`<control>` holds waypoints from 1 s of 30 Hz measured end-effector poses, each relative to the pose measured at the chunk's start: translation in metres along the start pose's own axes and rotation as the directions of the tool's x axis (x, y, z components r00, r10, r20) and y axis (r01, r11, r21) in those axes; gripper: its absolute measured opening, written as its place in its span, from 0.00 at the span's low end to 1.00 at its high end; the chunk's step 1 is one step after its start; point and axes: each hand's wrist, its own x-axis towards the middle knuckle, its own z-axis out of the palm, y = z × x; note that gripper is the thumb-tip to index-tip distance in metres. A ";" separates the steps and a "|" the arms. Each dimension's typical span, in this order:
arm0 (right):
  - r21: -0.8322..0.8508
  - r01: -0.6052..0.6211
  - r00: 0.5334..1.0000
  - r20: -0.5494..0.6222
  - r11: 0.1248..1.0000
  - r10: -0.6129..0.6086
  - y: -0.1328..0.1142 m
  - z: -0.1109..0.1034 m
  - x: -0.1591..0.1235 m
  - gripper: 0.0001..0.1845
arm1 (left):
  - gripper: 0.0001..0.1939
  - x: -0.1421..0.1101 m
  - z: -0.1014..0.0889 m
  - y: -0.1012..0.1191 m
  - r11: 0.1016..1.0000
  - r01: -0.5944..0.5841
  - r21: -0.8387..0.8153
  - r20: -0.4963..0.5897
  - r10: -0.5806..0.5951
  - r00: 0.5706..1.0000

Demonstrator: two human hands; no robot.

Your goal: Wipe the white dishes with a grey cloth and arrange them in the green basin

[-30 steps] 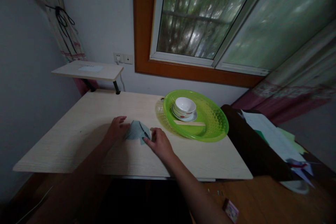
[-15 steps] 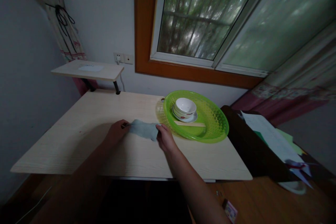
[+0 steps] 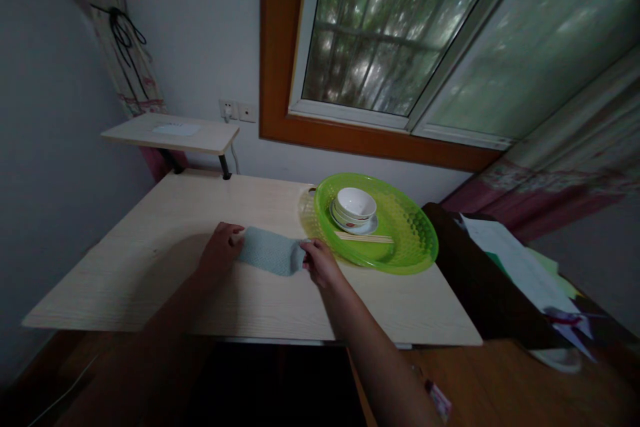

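A pale blue-green cloth point(image 3: 271, 251) is stretched between my two hands, just over the desk point(image 3: 280, 310). My left hand point(image 3: 223, 250) pinches its left end, fingers closed. The right end is gripped by my right hand point(image 3: 321, 263) between thumb and fingers. Close to the right hand stands a round green plastic basket point(image 3: 415, 250). Inside it, white bowls point(image 3: 356, 203) are stacked on a small plate point(image 3: 373, 225), and several wooden chopsticks point(image 3: 365, 238) lie side by side in front of them.
A small raised shelf point(image 3: 173, 133) with a sheet of paper stands at the desk's back left. Behind the desk are a wall socket point(image 3: 237, 111) and a window with an orange-brown frame point(image 3: 370, 147). Papers point(image 3: 515, 260) lie on a dark surface at the right.
The cloth is spread flatter and wider, and its textured surface now shows. My right hand has shifted slightly right, while the left stays at the left end.
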 end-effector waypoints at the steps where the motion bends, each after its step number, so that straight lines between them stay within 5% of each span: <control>1: 0.032 -0.021 1.000 0.003 0.999 0.021 -0.001 0.003 0.000 0.19 | 0.14 -0.002 0.001 0.005 0.999 -0.050 -0.020 0.055 0.051 0.997; 5: 0.153 -0.086 0.995 0.059 0.985 0.077 -0.008 0.025 0.002 0.18 | 0.16 -0.009 0.011 0.022 0.979 -0.016 -0.203 0.280 0.074 0.957; 10: 0.152 -0.072 0.989 0.136 0.986 0.051 -0.016 0.060 0.011 0.15 | 0.42 -0.016 0.027 0.026 0.889 0.178 -0.422 0.293 -0.051 0.955; 15: 0.074 -0.087 0.968 0.241 0.993 0.067 -0.015 0.082 0.025 0.10 | 0.33 -0.011 0.024 0.013 0.905 0.252 -0.343 0.207 -0.189 0.960; 19: -0.068 0.092 0.981 0.178 0.993 -0.079 0.000 0.072 0.029 0.11 | 0.26 -0.007 0.010 0.008 0.933 0.272 -0.236 0.134 -0.246 0.960; 24: -0.503 0.466 0.884 0.297 0.728 -0.361 0.018 0.048 0.024 0.08 | 0.21 -0.006 -0.002 0.011 0.980 0.185 -0.069 0.122 -0.175 0.977; 30: -0.552 0.666 0.746 0.492 0.502 -0.449 0.015 0.044 0.017 0.08 | 0.20 -0.005 -0.002 -0.002 0.996 0.063 0.059 0.085 -0.068 0.994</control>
